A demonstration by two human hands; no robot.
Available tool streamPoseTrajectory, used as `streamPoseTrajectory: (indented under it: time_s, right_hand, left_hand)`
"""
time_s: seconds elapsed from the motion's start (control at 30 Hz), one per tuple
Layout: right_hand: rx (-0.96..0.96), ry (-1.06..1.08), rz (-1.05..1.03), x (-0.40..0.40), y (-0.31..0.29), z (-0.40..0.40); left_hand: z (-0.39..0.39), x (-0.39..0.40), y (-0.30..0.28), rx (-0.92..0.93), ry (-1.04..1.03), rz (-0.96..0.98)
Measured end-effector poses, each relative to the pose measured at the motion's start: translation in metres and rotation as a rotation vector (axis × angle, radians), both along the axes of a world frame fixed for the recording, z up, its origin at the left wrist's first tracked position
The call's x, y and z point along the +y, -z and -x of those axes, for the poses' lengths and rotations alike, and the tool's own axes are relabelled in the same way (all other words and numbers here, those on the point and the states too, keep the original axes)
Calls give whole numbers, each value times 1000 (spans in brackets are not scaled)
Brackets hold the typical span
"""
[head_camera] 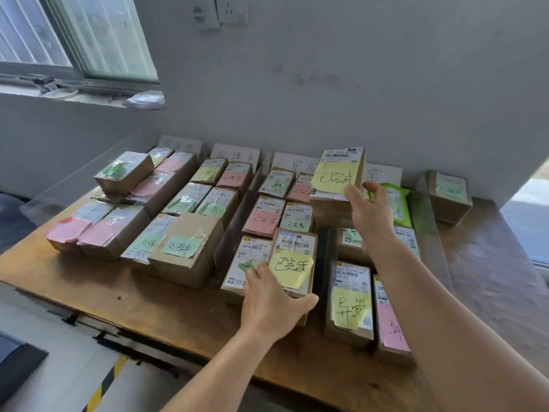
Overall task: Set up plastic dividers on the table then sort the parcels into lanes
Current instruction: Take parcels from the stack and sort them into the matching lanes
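Observation:
Several cardboard parcels with coloured sticky notes lie in lanes on a wooden table (166,304). Clear plastic dividers (234,230) stand between the lanes. My left hand (273,301) grips the near end of a parcel with a yellow note (292,260) in the third lane. My right hand (371,212) holds another parcel with a yellow note (338,176), tilted up above the back of that lane. A dark divider edge (325,257) stands just right of the near parcel.
White paper lane labels (292,165) lean against the grey wall. A green packet (396,203) and a lone box (448,194) sit at the right. A clear divider (427,230) stands between them. A window is at the upper left.

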State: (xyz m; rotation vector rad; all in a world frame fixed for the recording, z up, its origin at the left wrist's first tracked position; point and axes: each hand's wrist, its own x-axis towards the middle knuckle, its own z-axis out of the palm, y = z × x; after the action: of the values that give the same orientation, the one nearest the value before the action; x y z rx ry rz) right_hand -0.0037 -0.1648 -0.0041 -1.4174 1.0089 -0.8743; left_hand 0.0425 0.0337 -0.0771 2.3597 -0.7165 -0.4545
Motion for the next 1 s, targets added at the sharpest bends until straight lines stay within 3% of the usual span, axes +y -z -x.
streamPoseTrajectory:
  time_s: [0.37, 0.6, 0.7, 1.0]
  right_hand:
    - [-8, -16, -36, 9, -1, -13]
    - [-41, -93, -69, 6, 0, -40]
    - [-8, -139, -91, 4, 6, -59]
    - [282, -276, -46, -15, 33, -90]
  left_hand:
    - [-18, -11, 14, -53, 76, -169]
    - [-76, -60, -61, 144, 97, 297]
    - [-97, -81, -85, 216, 172, 410]
    - [-141, -105, -66, 151, 58, 193]
